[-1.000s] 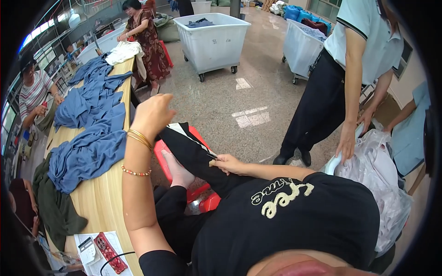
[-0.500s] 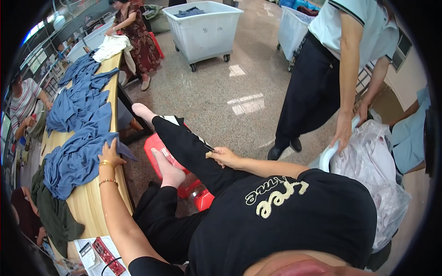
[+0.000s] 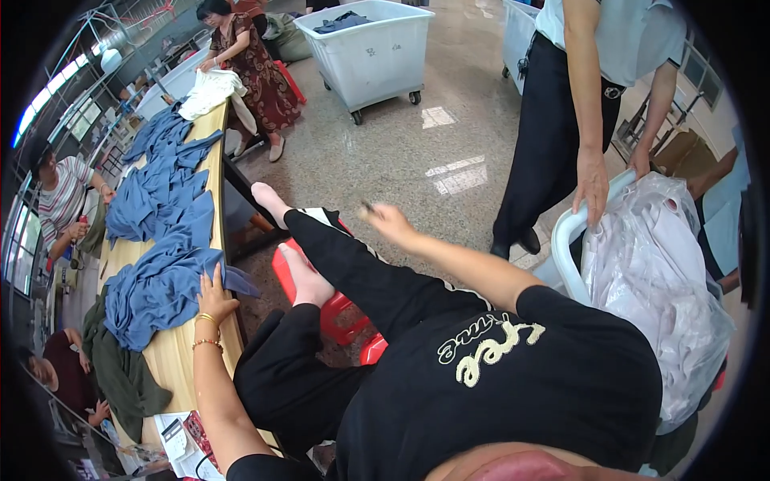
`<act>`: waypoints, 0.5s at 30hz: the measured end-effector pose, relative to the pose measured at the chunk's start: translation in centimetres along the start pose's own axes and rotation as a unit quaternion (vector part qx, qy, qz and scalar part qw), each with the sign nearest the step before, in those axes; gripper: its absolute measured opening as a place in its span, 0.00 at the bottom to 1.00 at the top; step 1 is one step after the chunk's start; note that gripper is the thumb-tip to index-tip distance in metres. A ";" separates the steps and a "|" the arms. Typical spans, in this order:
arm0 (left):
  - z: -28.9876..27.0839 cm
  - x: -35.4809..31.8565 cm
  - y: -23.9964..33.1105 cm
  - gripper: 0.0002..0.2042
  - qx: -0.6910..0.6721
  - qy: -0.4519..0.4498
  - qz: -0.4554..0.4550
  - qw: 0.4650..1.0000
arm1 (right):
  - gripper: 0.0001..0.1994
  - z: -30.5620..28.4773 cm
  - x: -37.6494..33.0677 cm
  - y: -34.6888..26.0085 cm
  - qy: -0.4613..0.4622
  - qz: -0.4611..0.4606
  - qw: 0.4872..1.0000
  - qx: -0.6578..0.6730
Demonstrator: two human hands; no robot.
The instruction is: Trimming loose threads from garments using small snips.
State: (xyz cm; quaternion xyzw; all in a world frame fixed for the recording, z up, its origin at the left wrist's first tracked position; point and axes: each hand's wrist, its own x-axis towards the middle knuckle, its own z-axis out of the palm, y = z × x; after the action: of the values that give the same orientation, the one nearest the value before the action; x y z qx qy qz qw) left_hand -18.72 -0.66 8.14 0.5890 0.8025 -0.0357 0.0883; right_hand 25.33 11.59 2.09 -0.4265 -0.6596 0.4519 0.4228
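Cloth, blue and crumpled, runs near to far on the pale wooden tabletop. Your left hand, nearer, rests fingers spread on its right edge; your right hand grips a small blurry thing.

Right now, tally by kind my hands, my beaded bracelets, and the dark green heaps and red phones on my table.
Hands: 2, left hand on blue cloth, right hand holding a blurred tool
Beaded bracelets: 1
Dark green heaps: 1
Red phones: 1, partly hidden
Total: 5

The right hand is blurred, its small, seemingly dark-tipped item too indistinct to name.
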 end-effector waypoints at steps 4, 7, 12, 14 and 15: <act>0.6 -1.2 0.6 0.52 -0.011 0.032 -0.032 0.999 | 0.33 -1.2 10.6 -7.1 0.122 -0.145 0.982 -0.025; 0.7 -1.4 1.5 0.45 -0.025 0.061 -0.008 0.998 | 0.36 -5.8 17.9 -12.1 0.221 -0.172 0.960 -0.021; 1.2 -1.7 0.5 0.45 -0.038 0.068 -0.015 0.997 | 0.18 -7.8 22.8 -18.7 0.234 -0.218 0.947 -0.011; 1.1 -1.9 0.2 0.44 -0.039 0.070 -0.015 0.997 | 0.10 -7.1 23.0 -19.6 0.196 -0.184 0.963 0.019; 0.9 -1.8 0.6 0.42 -0.035 0.076 -0.016 0.996 | 0.08 -7.2 23.3 -19.5 0.182 -0.173 0.967 0.046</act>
State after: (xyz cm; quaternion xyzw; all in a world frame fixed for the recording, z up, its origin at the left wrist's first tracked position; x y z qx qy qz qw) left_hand -17.49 -2.30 7.59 0.5735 0.8171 0.0356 0.0466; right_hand 22.09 30.89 26.47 -0.3609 -0.6143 0.3164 0.6263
